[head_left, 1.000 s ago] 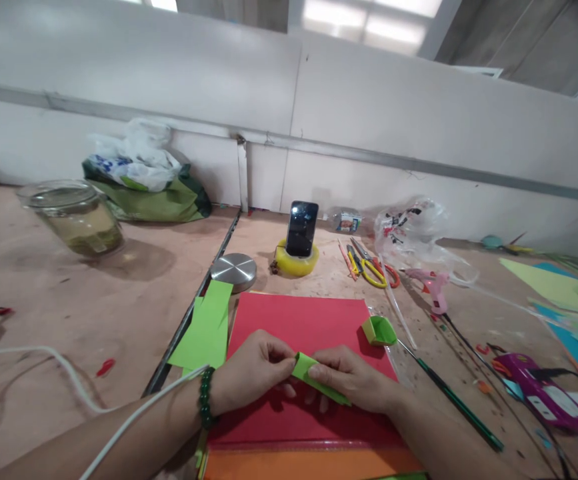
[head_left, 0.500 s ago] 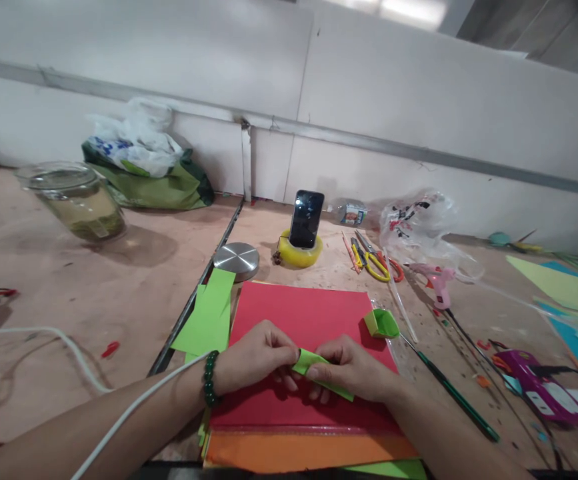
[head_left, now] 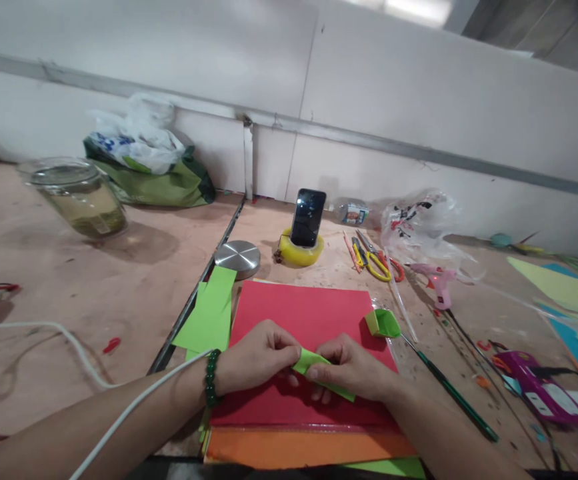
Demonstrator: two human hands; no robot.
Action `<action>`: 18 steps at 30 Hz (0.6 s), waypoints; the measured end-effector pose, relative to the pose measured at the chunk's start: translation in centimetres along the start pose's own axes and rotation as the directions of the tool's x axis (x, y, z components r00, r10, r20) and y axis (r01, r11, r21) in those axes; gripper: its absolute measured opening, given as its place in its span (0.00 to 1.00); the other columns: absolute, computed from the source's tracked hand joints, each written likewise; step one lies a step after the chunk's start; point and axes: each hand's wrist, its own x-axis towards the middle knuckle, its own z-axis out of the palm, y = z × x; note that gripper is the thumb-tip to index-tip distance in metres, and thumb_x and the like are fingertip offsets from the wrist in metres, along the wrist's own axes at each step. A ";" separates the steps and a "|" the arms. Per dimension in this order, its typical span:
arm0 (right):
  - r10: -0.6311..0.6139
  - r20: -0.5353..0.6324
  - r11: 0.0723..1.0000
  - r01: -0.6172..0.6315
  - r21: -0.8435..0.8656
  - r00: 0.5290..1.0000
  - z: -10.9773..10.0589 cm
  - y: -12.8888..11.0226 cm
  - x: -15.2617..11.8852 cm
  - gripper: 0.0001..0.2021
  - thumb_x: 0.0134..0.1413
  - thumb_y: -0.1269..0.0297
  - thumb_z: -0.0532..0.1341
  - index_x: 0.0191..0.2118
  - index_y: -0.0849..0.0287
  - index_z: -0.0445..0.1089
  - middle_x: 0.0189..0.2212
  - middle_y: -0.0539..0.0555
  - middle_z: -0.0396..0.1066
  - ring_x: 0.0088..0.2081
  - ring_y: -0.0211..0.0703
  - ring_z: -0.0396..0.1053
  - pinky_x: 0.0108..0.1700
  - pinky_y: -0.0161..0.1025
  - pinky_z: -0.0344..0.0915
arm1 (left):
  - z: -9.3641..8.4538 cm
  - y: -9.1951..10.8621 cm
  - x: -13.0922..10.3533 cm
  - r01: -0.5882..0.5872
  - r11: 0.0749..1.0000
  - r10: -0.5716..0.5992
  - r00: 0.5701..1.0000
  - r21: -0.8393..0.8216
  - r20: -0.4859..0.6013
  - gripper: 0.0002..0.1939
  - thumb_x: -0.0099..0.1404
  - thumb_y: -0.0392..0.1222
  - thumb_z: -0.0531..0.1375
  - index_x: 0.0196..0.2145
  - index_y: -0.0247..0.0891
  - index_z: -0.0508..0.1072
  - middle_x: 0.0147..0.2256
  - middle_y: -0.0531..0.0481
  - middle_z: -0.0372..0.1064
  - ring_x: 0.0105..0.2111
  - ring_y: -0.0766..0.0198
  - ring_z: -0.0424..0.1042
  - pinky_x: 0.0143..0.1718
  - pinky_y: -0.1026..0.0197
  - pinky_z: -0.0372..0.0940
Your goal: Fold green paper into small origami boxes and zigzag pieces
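Observation:
A narrow green paper strip slants between both hands above a red sheet. My left hand pinches its upper left end between thumb and fingers. My right hand grips the middle of the strip, thumb on top, with the lower right end sticking out below. A bead bracelet circles my left wrist. A small folded green paper box rests at the red sheet's right edge. Green paper pieces lie left of the red sheet.
Behind the sheet are a metal disc and a phone on a yellow tape roll. Rightward lie scissors, a pink glue gun, a green-handled tool and a purple power strip. A glass jar stands left.

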 end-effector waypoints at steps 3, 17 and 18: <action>-0.013 -0.011 1.000 0.012 -0.008 1.000 0.0 0.1 0.1 0.26 0.39 0.42 0.68 0.29 0.66 0.74 0.20 0.52 0.73 0.21 0.36 0.70 0.25 0.31 0.66 | 0.0 -0.4 0.1 0.016 1.000 -0.016 1.000 0.000 -0.008 0.14 0.51 0.46 0.54 0.19 0.33 0.72 0.17 0.51 0.68 0.20 0.67 0.69 0.23 0.67 0.63; -0.047 -0.048 0.999 0.046 -0.022 0.998 0.5 -0.3 0.0 0.25 0.40 0.42 0.67 0.28 0.65 0.74 0.20 0.52 0.72 0.22 0.35 0.69 0.26 0.31 0.67 | -0.1 -0.2 -0.2 -0.005 1.000 0.005 1.000 -0.002 -0.011 0.13 0.52 0.41 0.54 0.21 0.32 0.76 0.18 0.50 0.71 0.20 0.68 0.66 0.24 0.68 0.60; -0.056 -0.052 0.998 0.054 -0.028 0.997 0.5 -0.4 0.0 0.25 0.40 0.42 0.67 0.27 0.65 0.74 0.20 0.52 0.72 0.21 0.35 0.69 0.26 0.31 0.66 | -0.1 -0.1 -0.2 -0.005 1.000 0.005 1.000 -0.001 -0.008 0.12 0.51 0.42 0.56 0.21 0.32 0.76 0.19 0.49 0.71 0.21 0.67 0.66 0.24 0.67 0.60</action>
